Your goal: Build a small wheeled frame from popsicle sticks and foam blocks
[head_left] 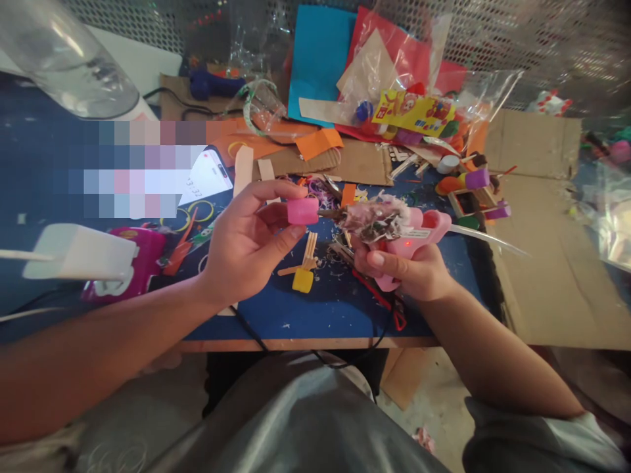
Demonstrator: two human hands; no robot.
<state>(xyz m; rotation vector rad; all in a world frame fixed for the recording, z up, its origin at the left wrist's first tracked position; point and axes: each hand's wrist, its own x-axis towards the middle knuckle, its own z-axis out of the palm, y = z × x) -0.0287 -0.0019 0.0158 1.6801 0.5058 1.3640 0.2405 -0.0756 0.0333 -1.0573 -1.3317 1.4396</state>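
Observation:
Between the thumb and fingers of my left hand (249, 243) is a small pink cylinder (302, 211) that looks like a plastic cap. My right hand (409, 266) grips a pink hot glue gun (414, 238), its front crusted with grey-brown residue and a small red light lit on its side. The gun's nozzle (331, 214) points left, at or very close to the cap's right side; contact is hard to tell. A clear glue stick (488, 239) sticks out of the gun's rear. Below, a yellow cap (302, 280) lies beside several small wooden sticks (310, 251).
On the left are a white charger (81, 251) in a magenta socket block (118, 243), a phone (210, 177) and a clear bottle (93, 72). A black cord (249, 328) hangs over the front edge. Cardboard (552, 263) covers the right; paper and a yellow packet (414, 113) lie behind.

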